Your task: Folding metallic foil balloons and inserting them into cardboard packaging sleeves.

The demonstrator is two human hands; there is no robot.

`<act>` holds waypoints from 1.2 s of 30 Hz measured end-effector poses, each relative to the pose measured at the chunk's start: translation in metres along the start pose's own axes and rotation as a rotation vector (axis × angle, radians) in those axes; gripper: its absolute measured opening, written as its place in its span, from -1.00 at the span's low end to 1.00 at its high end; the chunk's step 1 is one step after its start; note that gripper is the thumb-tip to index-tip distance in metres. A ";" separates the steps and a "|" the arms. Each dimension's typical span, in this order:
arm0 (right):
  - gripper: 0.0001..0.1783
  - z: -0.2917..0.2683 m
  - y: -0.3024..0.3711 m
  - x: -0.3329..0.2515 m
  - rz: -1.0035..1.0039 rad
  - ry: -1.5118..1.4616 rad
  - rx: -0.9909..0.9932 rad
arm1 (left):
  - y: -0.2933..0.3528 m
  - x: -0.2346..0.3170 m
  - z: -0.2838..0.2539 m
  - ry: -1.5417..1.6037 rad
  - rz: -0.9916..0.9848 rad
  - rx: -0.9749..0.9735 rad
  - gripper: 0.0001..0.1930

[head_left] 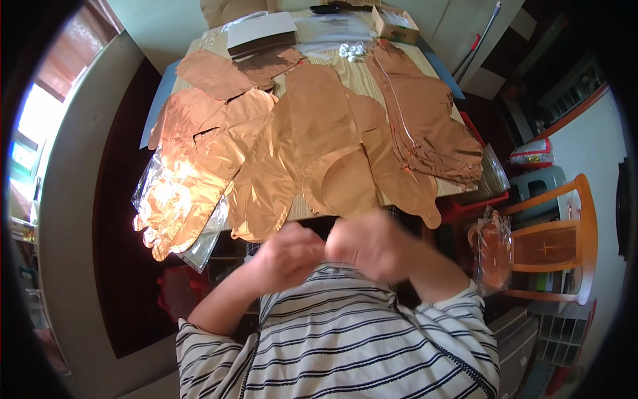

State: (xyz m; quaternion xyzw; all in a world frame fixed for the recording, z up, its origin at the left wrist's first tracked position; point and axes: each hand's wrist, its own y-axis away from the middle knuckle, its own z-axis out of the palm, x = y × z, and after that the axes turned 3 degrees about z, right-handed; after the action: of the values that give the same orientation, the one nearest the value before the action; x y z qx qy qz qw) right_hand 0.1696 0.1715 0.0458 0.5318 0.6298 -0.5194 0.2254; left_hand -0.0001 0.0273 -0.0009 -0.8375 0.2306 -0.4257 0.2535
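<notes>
On the left of the table (357,76), loose foil pieces (229,143) in copper lie spread and overlapping, some creased, with a clear bag (205,245) poking out beneath them at the near edge. Behind them is a white box (262,33).

The left hand (292,256) is in front of the table's near edge, its fingers curled inward. Past it, the middle foil pieces (319,120) lie flat in a loose fan, a few lapping over the edge. Beyond these sits a cluster of white rolls (352,50).

The right hand (369,246) is close beside the left, blurred, its fingers also curled. Whether the fingertips of either hand are pressed together or clamped on something cannot be told; anything between them is too small or blurred to see.

On the right, a neater foil stack (425,100) lies with its layers showing, a thin white string (399,100) across it. Farther right, a clear packet (493,246) with something copper-coloured inside is by the wooden chair (551,246).

The work looks partway along: one pile is squared up, while the left and middle pieces remain loose. How many are finished cannot be judged.
</notes>
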 end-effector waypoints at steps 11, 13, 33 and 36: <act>-0.89 0.007 0.008 0.027 0.241 -0.013 0.057 | -0.014 0.007 -0.015 0.171 -0.213 0.074 -0.73; -0.89 0.024 0.016 0.014 0.098 -0.016 -0.132 | -0.012 -0.003 -0.017 -0.060 -0.330 0.159 -0.72; -0.78 -0.015 -0.009 0.004 0.453 -0.004 -0.043 | 0.000 0.000 0.005 0.210 -0.344 -0.043 -0.79; -0.81 0.002 0.004 0.036 0.253 0.069 -0.134 | -0.001 0.003 -0.002 0.416 -0.284 0.133 -0.81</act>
State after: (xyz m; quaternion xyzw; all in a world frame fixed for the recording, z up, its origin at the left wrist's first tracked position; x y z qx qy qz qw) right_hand 0.1613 0.1850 0.0136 0.6081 0.5986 -0.4249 0.3022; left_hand -0.0005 0.0261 0.0026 -0.7373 0.1291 -0.6344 0.1928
